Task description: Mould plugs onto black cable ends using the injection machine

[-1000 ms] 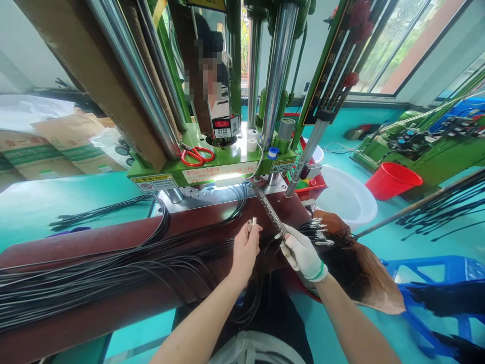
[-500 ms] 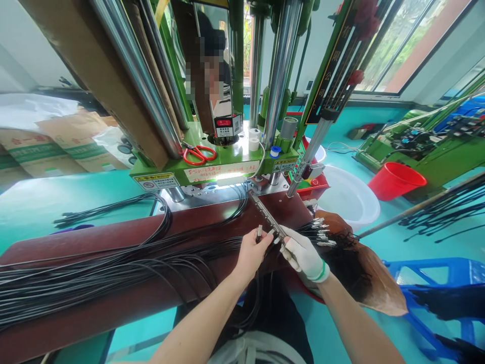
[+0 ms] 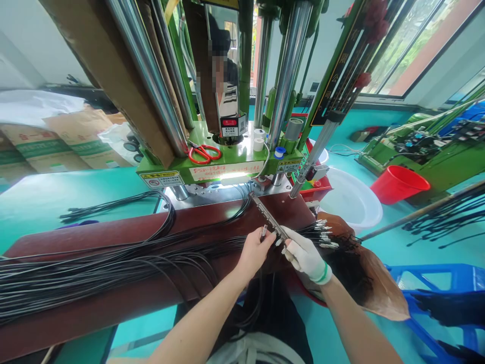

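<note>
My bare left hand (image 3: 253, 255) pinches a cable connector (image 3: 263, 231) whose metal end points up between thumb and fingers. A black cable (image 3: 261, 293) hangs down below this hand. My right hand (image 3: 306, 257), in a white glove with a green cuff edge, is closed around the near end of a long narrow metal bar (image 3: 267, 215). Small fittings line the bar, and its far end reaches toward the green press (image 3: 242, 151). The two hands are close together above the brown table (image 3: 125, 230). Black cables (image 3: 94, 283) lie across the table to the left.
Cable ends with silvery connectors (image 3: 326, 235) lie to the right, beside a brown bag (image 3: 382, 288). Red-handled scissors (image 3: 204, 154) rest on the press. Further right are a white tub (image 3: 352, 202), a red bucket (image 3: 399, 184) and a blue stool (image 3: 428, 273).
The view has shifted slightly, so the surroundings appear a little further right. Both hands keep their hold, with the left hand's connector slightly nearer the bar.
</note>
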`<state>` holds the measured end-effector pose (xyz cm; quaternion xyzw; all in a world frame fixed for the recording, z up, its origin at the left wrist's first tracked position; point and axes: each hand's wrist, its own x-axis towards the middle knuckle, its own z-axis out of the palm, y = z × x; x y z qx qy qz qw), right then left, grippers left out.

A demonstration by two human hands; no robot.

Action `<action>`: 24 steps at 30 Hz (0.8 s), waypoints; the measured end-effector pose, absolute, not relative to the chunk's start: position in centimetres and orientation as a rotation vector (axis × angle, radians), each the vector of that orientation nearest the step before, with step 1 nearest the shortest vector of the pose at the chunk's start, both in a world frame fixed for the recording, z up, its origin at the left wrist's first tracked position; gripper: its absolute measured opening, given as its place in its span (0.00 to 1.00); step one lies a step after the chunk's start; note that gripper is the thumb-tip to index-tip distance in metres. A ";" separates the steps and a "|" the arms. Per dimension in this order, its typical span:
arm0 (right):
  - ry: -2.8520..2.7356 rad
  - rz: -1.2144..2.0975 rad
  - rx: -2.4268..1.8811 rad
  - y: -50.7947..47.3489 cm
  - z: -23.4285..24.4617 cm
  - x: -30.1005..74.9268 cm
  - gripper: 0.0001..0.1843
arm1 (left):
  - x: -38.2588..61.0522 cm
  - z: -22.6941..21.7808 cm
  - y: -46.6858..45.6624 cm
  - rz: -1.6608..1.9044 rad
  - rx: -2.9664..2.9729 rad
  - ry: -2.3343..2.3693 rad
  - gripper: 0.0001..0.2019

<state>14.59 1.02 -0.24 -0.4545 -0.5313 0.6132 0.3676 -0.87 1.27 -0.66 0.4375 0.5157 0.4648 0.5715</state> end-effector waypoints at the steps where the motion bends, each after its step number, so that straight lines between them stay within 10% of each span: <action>1: -1.343 1.586 -1.173 1.1 -0.2 14.7 0.28 | -1.0 -0.2 1.3 1.111 1.031 1.196 0.14; 24: -1.469 1.658 -1.210 1.6 0.3 15.5 0.26 | -1.7 -0.2 1.2 1.177 0.781 1.109 0.12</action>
